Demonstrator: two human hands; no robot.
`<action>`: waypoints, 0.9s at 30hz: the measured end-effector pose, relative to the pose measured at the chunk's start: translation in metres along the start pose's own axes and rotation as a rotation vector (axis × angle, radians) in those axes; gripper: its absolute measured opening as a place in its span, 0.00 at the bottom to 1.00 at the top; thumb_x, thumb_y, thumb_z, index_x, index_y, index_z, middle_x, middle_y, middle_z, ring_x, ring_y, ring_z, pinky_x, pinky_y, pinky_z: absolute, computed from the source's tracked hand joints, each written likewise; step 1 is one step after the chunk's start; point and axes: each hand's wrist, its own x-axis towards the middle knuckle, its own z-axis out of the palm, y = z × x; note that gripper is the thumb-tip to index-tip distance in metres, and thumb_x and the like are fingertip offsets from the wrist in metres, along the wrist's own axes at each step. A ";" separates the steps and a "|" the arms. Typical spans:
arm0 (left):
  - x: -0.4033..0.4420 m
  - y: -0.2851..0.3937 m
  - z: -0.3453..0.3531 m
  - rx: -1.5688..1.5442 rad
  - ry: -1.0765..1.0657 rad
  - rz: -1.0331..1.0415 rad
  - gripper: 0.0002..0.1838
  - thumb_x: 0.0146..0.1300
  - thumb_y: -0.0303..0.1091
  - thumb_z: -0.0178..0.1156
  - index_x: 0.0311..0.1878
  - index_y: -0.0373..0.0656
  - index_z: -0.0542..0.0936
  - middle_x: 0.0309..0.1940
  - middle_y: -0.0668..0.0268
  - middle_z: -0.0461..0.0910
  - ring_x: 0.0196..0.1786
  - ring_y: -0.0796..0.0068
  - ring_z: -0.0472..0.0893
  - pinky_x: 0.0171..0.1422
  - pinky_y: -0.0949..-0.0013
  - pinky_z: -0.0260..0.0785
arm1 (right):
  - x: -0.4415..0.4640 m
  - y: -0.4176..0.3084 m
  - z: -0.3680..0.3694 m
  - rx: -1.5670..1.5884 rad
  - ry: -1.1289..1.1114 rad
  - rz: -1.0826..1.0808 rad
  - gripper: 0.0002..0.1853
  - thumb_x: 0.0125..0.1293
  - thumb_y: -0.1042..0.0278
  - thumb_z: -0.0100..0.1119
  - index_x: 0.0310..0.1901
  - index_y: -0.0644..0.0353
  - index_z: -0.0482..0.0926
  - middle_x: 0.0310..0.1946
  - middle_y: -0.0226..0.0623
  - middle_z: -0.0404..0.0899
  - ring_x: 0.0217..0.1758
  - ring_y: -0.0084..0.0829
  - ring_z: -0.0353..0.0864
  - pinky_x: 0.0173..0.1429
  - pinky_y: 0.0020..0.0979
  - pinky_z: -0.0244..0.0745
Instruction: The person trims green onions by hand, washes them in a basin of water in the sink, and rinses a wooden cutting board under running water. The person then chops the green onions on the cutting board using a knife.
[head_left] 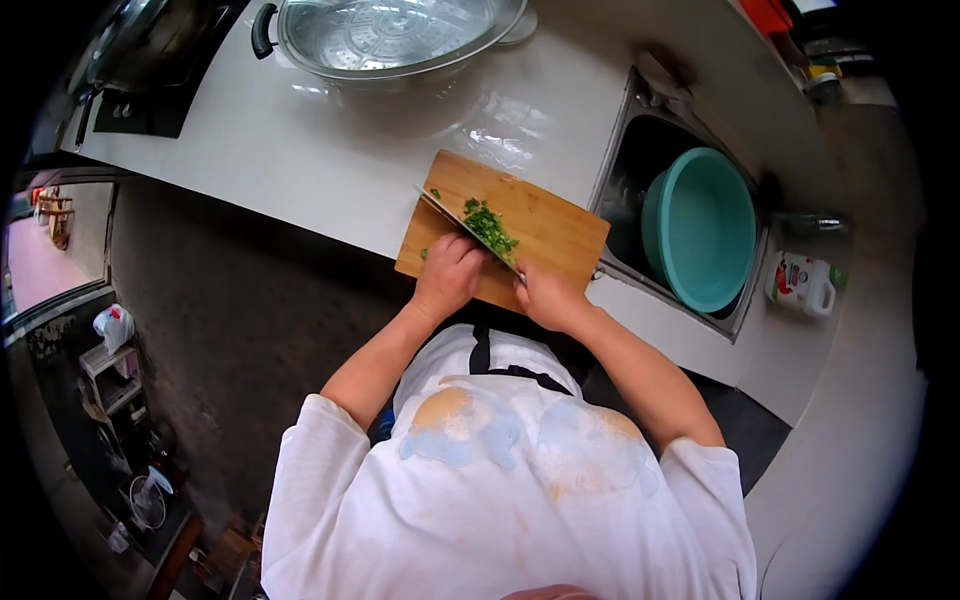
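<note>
My right hand point(548, 296) is closed round the handle of a kitchen knife point(448, 214), whose blade slants across a wooden cutting board point(565, 235). Chopped greens point(487, 225) lie in a small heap along the far side of the blade, and some bits cling near its tip. On the near side, my left hand point(448, 275) rests on the board with its fingers curled close to the blade. What those fingers press on is hidden from above. A few green bits show beside the left knuckles.
A large metal steamer pan point(390, 72) stands at the back of the white counter point(300, 150). To the right, a teal basin point(708, 230) sits in the sink point(622, 190), with a white jug point(803, 284) beside it. A stove point(145, 112) is at the far left.
</note>
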 end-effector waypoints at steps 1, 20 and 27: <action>0.000 0.002 0.001 -0.003 0.002 0.009 0.11 0.42 0.23 0.56 0.33 0.44 0.76 0.35 0.63 0.73 0.42 0.59 0.72 0.45 0.60 0.66 | -0.004 -0.001 -0.006 -0.004 0.000 0.019 0.13 0.61 0.66 0.48 0.45 0.63 0.70 0.33 0.56 0.77 0.37 0.53 0.76 0.43 0.44 0.70; -0.009 -0.004 0.005 -0.013 0.019 -0.066 0.08 0.46 0.24 0.58 0.33 0.44 0.75 0.34 0.61 0.70 0.40 0.58 0.70 0.45 0.60 0.64 | -0.031 -0.013 -0.035 -0.010 -0.040 0.054 0.11 0.59 0.67 0.49 0.41 0.64 0.71 0.34 0.54 0.76 0.39 0.54 0.75 0.43 0.45 0.69; -0.008 -0.005 0.006 -0.044 0.032 -0.055 0.09 0.45 0.23 0.57 0.33 0.44 0.75 0.34 0.62 0.71 0.40 0.58 0.70 0.44 0.60 0.64 | -0.002 0.001 -0.004 -0.014 -0.069 0.018 0.10 0.58 0.69 0.49 0.40 0.64 0.71 0.33 0.55 0.76 0.38 0.54 0.75 0.42 0.45 0.69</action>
